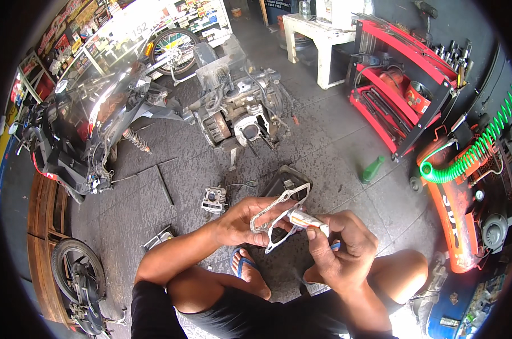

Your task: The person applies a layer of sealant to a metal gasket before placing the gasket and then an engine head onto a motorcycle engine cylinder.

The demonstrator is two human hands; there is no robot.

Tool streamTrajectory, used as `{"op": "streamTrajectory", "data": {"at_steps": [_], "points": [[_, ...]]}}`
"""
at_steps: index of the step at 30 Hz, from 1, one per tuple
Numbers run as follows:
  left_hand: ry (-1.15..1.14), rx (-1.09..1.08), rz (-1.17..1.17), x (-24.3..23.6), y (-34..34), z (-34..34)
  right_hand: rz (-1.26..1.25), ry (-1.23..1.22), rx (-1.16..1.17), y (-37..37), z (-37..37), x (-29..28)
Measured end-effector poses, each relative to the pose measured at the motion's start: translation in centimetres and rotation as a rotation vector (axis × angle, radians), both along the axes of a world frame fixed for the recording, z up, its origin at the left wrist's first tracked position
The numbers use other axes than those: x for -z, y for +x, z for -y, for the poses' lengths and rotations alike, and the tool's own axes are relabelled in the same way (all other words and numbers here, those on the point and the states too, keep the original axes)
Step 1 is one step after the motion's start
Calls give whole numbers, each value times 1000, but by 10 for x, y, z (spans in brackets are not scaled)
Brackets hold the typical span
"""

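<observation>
My left hand [240, 222] holds a thin, pale, irregularly shaped gasket [271, 243] with large openings, raised in front of my knees. In my right hand [349, 248], thumb and fingers are closed around a small white tube with orange markings [309, 221]. The tube's nozzle end points left, close to the gasket's rim. Whether it touches the gasket I cannot tell. Beyond my hands, a dark tray-like part [284, 179] lies on the floor, partly hidden by the gasket. A metal engine cylinder part [213, 199] stands just left of it.
A partly dismantled engine [239, 110] sits ahead on the wet-looking floor. Left are a stripped motorcycle body [69, 141] and a wheel [78, 271]. At right stand a red tool cart [400, 85], a green bottle [373, 169] and an orange compressor [451, 220] with a green coiled hose [476, 155].
</observation>
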State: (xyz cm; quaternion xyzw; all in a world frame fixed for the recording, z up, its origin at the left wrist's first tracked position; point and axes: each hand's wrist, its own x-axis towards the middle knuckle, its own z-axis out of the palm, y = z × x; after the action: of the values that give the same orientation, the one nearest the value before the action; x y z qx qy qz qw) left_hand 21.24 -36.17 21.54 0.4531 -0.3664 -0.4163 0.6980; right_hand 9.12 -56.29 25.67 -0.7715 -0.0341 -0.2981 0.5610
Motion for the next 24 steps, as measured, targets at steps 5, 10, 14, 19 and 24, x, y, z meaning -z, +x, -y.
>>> {"op": "streamTrajectory", "data": {"at_steps": [5, 10, 14, 19, 24], "points": [[-38, -7, -60, 1, -4, 1, -73, -24, 96, 3, 6, -2], [-73, 9, -87, 2, -3, 4, -63, -2, 144, 4, 8, 5], [-61, -27, -97, 0, -6, 4, -97, 5, 98, 1, 5, -1], [12, 2, -69, -6, -5, 3, -75, 26, 161, 7, 14, 12], [25, 12, -143, -2, -7, 5, 45, -10, 178, 15, 16, 15]]}}
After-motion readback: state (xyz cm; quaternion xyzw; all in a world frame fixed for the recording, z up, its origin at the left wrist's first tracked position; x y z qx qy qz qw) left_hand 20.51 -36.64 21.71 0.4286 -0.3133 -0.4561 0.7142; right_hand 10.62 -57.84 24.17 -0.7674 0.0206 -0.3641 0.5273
